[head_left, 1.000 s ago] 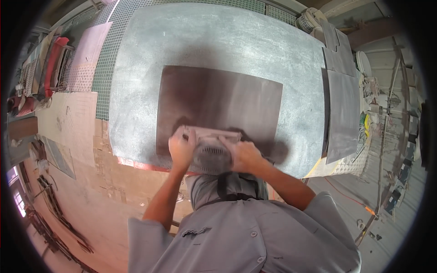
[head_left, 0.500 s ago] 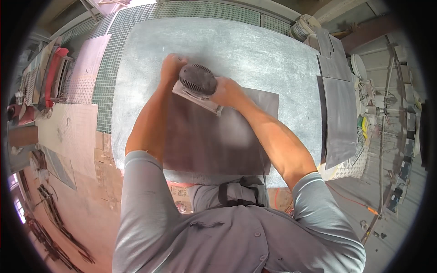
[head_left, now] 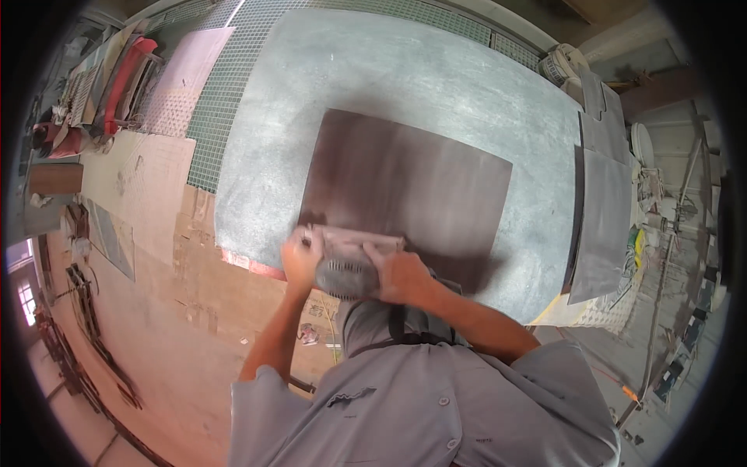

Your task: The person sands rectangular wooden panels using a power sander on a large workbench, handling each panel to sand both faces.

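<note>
A dark brown flat panel (head_left: 406, 177) lies on a large pale grey board (head_left: 272, 109), with a hazy paler patch on its right half. At the panel's near left edge is a power sander (head_left: 347, 279), with a dark, slotted rounded body and a pale rectangular pad. My left hand (head_left: 301, 259) is closed around the sander's left side, and my right hand (head_left: 399, 274) grips its right side. Motion blurs both hands somewhat. The pad's underside is hidden.
Green grating (head_left: 212, 144) shows beyond and left of the board. Grey sheets (head_left: 605, 226) lie along its right side. A coiled hose (head_left: 562, 64) sits at the far right corner. Cardboard (head_left: 198, 233) lies at the left, and red material (head_left: 124, 82) stands at the far left.
Both hands have drawn the sander from the panel's far left edge back to its near edge, close to my body. The view has shifted too. My grip stays on the sander.
</note>
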{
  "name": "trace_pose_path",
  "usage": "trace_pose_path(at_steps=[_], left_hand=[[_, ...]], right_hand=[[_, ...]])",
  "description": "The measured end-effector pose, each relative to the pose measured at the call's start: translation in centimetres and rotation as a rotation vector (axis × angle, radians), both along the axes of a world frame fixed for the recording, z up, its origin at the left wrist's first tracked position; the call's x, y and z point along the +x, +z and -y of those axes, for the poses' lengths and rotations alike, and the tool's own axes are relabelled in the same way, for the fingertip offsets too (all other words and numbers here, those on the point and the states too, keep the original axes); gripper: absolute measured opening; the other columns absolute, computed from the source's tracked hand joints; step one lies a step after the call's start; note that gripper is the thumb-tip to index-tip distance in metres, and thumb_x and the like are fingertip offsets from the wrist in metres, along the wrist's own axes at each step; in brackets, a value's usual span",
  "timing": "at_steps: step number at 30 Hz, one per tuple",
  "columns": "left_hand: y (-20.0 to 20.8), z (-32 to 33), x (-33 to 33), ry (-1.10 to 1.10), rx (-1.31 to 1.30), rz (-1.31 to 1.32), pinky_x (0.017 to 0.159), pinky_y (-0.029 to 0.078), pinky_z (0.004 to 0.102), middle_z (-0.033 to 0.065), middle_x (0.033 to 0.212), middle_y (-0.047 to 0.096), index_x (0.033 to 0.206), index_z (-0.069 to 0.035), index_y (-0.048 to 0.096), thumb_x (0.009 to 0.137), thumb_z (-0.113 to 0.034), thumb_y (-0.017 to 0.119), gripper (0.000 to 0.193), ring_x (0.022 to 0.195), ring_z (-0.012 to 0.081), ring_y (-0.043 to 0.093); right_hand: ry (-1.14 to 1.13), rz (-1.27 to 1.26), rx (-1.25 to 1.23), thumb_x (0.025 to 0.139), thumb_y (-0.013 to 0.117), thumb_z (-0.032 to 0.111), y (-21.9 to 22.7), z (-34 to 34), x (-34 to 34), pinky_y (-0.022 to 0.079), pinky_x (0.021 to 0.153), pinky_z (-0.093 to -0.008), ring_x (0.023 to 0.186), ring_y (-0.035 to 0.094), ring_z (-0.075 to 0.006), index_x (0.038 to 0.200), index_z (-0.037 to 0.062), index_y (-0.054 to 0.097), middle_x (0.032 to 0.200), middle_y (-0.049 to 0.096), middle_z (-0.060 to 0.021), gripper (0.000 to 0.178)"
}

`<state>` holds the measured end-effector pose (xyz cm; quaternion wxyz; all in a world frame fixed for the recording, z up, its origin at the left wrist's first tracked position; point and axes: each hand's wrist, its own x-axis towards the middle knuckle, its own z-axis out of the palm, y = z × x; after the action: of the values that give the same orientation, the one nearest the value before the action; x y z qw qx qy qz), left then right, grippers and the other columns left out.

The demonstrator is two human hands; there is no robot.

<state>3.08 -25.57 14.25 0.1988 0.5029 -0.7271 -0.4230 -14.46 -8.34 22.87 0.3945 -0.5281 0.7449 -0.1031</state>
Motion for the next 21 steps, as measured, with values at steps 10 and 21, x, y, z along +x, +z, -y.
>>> trace_pose_path(at_steps=[10,21], left_hand=[[1.6,10.4,-8.2,-0.17,-0.126,0.115,0.067,0.055,0.0447,0.0204,0.076,0.071,0.086,-0.001,0.074,0.092,-0.025,0.067,0.026,0.07,0.0397,0.07],[0.3,27.5,-25.5,-0.435,-0.252,0.105,0.066,0.049,0.0472,0.025,0.076,0.063,0.078,0.003,0.068,0.087,-0.03,0.066,0.034,0.069,0.0426,0.063]], right_hand=[[-0.057,-0.088,-0.053,0.078,0.08,0.039,-1.1,8.1,-5.7,0.058,0.083,-0.0507,0.095,0.072,-0.0404,0.144,0.0045,0.05,0.101,0.074,-0.0217,0.08],[-0.272,-0.059,-0.081,0.078,0.074,0.044,-1.6,21.5,-17.5,0.056,0.098,-0.0447,0.111,0.07,-0.0361,0.13,0.0097,0.067,0.115,0.074,-0.021,0.063]])
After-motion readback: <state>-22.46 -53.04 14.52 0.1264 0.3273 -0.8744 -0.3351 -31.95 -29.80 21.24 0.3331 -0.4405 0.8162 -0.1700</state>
